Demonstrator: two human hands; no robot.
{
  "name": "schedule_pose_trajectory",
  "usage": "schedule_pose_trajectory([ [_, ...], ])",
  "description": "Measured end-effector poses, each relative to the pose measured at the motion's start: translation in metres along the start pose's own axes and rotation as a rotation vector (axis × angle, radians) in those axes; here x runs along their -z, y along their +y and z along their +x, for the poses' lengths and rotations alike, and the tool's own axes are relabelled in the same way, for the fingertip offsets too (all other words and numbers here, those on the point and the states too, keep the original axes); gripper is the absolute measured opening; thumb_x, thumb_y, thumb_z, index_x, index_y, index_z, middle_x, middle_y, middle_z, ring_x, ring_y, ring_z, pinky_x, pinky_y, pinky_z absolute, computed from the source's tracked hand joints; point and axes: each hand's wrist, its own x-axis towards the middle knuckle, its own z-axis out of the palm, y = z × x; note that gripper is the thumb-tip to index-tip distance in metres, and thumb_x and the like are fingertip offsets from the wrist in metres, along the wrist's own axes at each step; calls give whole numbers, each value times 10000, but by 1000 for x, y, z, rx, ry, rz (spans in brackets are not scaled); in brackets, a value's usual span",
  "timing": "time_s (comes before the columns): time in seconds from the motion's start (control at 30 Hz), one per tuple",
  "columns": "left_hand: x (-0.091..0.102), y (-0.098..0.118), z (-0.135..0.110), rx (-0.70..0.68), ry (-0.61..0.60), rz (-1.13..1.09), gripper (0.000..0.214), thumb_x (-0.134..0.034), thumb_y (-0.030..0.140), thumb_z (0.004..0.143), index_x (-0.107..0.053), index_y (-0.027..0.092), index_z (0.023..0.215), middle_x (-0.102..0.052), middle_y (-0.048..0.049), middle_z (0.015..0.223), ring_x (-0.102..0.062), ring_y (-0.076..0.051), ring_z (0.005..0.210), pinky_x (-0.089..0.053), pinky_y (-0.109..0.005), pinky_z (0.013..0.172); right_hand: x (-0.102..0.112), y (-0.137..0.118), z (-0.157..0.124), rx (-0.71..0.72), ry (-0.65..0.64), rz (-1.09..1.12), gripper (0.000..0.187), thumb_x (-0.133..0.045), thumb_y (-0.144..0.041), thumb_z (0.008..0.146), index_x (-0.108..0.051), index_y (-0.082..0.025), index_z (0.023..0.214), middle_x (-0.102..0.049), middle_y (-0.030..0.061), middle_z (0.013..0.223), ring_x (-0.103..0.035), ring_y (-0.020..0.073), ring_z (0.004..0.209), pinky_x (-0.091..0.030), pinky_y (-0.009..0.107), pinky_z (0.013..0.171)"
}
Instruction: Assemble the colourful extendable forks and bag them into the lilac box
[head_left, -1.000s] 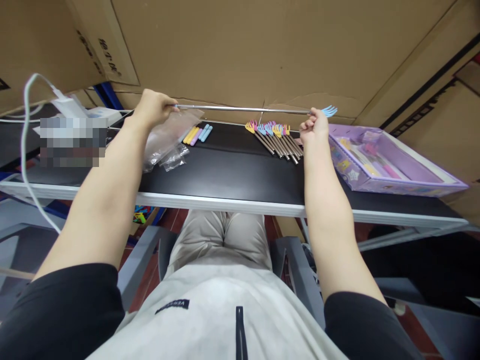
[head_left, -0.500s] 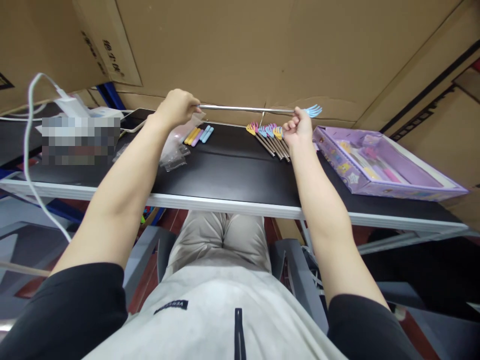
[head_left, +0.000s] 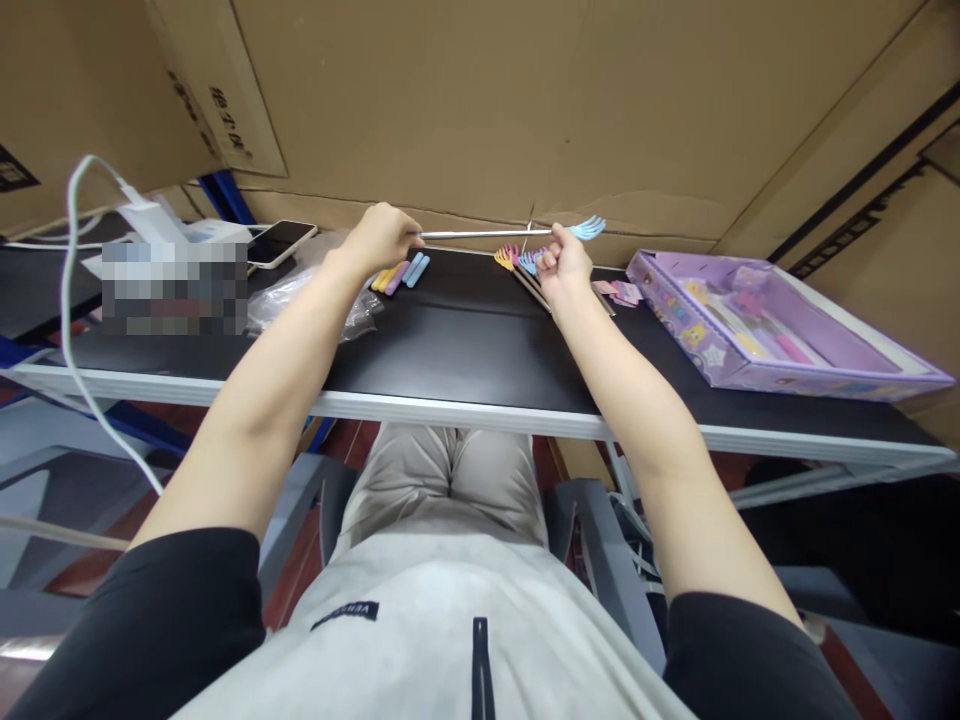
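Note:
A telescopic back scratcher (head_left: 487, 234) with a light blue claw head is stretched level between my two hands above the back of the desk. My left hand (head_left: 384, 238) is closed round the plain end of its metal rod. Just below the blue claw, my right hand (head_left: 566, 265) grips the other end. Behind and under the right hand lie several more back scratchers (head_left: 531, 287) with yellow, pink and blue claws, partly hidden by it. Beside my left hand, short yellow, purple and blue handles (head_left: 403, 274) lie in a row.
Clear plastic bags (head_left: 281, 300) lie under my left forearm. Farther left are a phone (head_left: 281, 243) and a white charger with a cable (head_left: 154, 215). A purple display box (head_left: 810, 378) sits at the right, near small pink cards (head_left: 622, 292). Cardboard (head_left: 450, 100) walls the back.
My hands have come closer together, and the exposed rod between them is shorter. The right hand has shifted left, uncovering the pink cards.

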Motion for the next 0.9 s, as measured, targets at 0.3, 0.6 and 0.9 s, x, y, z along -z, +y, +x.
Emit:
schedule_pose_trajectory([
  [0.3,-14,48,22,-47,18,-116,190,-646,246,873,-822,228,942,-749,-116,819,-681,-346,1012,-482,-450,921,-24,5,-39,-122,6,71,485,-786,-234,895,-349,-221,684,-264,-128,509,-261,19,396,-240,163,404],
  [0.6,-26,69,22,-44,-15,-82,248,-627,285,932,-834,197,1035,-786,-134,917,-688,-348,1079,-454,-436,989,-33,9,-58,-151,5,83,527,-825,-262,887,-330,-230,709,-256,-142,505,-255,19,391,-256,152,390],
  [0.9,-18,66,14,-33,9,19,301,-567,254,947,-842,155,1018,-810,-158,987,-722,-322,1032,-462,-406,929,-19,17,-31,-74,57,92,388,-782,-417,931,-475,-226,790,-342,-108,557,-344,31,402,-265,166,380],
])
